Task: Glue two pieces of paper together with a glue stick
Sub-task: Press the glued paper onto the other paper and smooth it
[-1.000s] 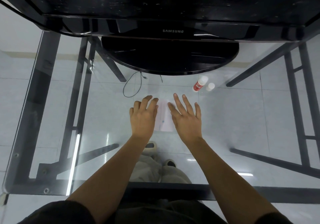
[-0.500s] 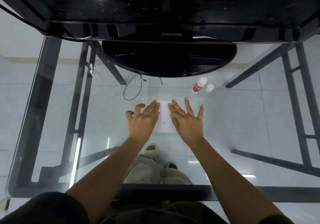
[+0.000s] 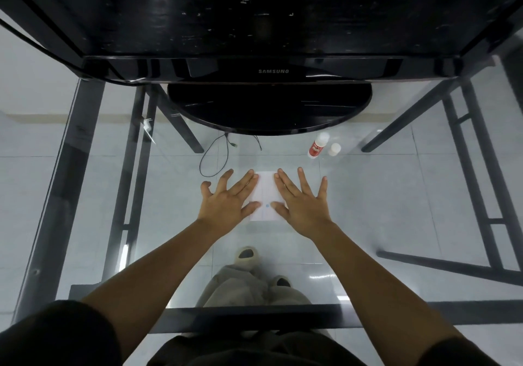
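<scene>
While the small white paper sheet (image 3: 266,193) is lying at frame centre, the left hand (image 3: 226,198) and right hand (image 3: 304,201) are pressing flat on its side edges, fingers splaying wider than half a second ago. The red-and-white glue stick (image 3: 318,146) and its white cap (image 3: 334,149) are sitting upper right on the clear glass tabletop (image 3: 396,196), below the black Samsung monitor (image 3: 271,71), with pale floor tiles (image 3: 382,224) showing through.

Two hands (image 3: 226,203) (image 3: 304,205), one paper (image 3: 266,191), one glue stick (image 3: 318,146), one cap (image 3: 334,149), one monitor (image 3: 273,71).
</scene>
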`<state>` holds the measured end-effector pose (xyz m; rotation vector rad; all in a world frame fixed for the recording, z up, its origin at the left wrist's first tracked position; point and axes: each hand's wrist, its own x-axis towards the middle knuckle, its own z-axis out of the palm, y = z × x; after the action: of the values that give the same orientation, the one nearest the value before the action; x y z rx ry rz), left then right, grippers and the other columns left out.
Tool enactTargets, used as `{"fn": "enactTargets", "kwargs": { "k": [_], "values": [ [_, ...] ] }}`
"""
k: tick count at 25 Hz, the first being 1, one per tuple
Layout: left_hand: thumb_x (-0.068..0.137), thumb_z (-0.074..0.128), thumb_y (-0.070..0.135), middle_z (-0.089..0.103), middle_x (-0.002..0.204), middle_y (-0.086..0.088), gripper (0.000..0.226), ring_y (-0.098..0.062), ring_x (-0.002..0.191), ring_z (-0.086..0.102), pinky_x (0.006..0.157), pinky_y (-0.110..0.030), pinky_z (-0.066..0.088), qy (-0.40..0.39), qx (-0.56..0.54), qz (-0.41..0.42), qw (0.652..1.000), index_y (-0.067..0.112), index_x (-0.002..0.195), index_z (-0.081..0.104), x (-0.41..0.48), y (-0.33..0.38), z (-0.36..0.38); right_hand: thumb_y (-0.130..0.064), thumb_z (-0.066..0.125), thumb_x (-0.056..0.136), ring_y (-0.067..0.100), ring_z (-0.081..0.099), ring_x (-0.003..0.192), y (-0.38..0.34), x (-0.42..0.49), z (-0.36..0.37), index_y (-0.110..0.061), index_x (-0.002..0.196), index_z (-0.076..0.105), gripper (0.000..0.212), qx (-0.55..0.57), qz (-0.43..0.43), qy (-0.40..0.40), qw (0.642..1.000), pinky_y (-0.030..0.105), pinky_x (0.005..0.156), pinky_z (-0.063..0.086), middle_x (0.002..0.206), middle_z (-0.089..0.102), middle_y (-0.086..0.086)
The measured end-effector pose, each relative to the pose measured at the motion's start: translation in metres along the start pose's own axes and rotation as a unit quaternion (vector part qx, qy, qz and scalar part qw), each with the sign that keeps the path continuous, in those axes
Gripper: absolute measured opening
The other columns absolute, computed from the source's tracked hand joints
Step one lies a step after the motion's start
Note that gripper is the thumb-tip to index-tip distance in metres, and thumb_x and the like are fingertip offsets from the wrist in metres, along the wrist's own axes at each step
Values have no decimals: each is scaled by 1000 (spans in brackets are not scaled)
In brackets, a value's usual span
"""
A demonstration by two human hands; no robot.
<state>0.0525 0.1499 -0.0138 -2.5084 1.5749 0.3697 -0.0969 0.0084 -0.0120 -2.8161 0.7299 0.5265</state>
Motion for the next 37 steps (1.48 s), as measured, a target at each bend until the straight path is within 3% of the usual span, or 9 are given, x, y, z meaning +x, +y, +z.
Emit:
{"fn": "enactTargets", "kwargs": {
  "k": [3, 9, 21, 24, 26, 29, 30, 33, 37],
  "values": [
    [72, -13, 72, 1, 156, 17, 80, -23, 140, 8, 96, -58, 24, -31, 9, 24, 999, 34, 143, -13, 1, -3, -2, -70, 17, 86, 26, -14, 144, 5, 2, -5, -28, 146, -13, 79, -4, -14, -33, 999, 68, 106, -6, 157, -13, -11],
    [62, -6, 86, -7, 156, 14, 96, -27, 142, 2, 98, -61, 19, -55, 8, 72, 996, 33, 142, -16, 4, -12, -8, -79, 27, 78, 28, -15, 143, 6, 4, -10, -27, 146, -15, 95, -21, -30, -59, 998, 70, 104, -7, 157, -16, -9],
    [61, -7, 84, -7, 156, 12, 100, -27, 142, 3, 100, -63, 17, -63, 17, 76, 995, 29, 144, -11, 3, -10, -12, -75, 31, 81, 28, -11, 144, -13, -7, -22, -21, 147, -10, 94, -60, 32, -58, 996, 71, 103, -6, 158, -11, -5],
    [75, -2, 77, -5, 156, 13, 84, -26, 143, 4, 102, -64, 15, -34, -21, 98, 994, 31, 144, -10, -8, -11, -9, -76, 32, 81, 28, -11, 144, -11, -6, -20, -22, 147, -11, 96, -45, 30, -61, 997, 70, 104, -6, 158, -12, -5],
    [85, 0, 68, -7, 152, 16, 67, -26, 143, 5, 103, -66, 14, -17, -41, 154, 987, 35, 142, -14, -24, -10, -1, -76, 31, 81, 28, -11, 144, -11, -5, -18, -22, 147, -12, 96, -40, 29, -63, 997, 69, 105, -6, 158, -13, -4],
    [91, 8, 60, 11, 150, 12, 59, -26, 138, 11, 98, -68, 24, 4, 7, 240, 971, 34, 144, 3, -40, -11, 11, -74, 31, 82, 28, -12, 144, -10, -4, -17, -21, 147, -14, 95, -37, 26, -70, 996, 66, 107, -6, 157, -16, -3],
    [91, 7, 60, 11, 150, 14, 58, -25, 138, 6, 99, -69, 20, -10, 14, 250, 968, 36, 144, 3, -39, -14, 11, -73, 32, 83, 28, -12, 144, -10, -3, -17, -21, 147, -14, 95, -35, 26, -71, 997, 65, 107, -6, 157, -16, -3],
    [87, -6, 63, -6, 147, 26, 53, -18, 135, -27, 104, -63, -8, -42, -17, 247, 968, 50, 137, -16, -15, -23, 3, -71, 33, 84, 28, -12, 144, -10, -3, -18, -20, 147, -14, 93, -29, 23, -77, 996, 64, 108, -6, 157, -17, -3],
    [85, -10, 63, -7, 144, 30, 47, -17, 137, -25, 104, -65, -6, -45, -26, 181, 982, 57, 130, -23, 34, -34, -18, -70, 32, 85, 27, -13, 144, -10, -4, -17, -21, 146, -15, 92, -25, 27, -82, 996, 65, 107, -7, 157, -19, -5]
  ]
}}
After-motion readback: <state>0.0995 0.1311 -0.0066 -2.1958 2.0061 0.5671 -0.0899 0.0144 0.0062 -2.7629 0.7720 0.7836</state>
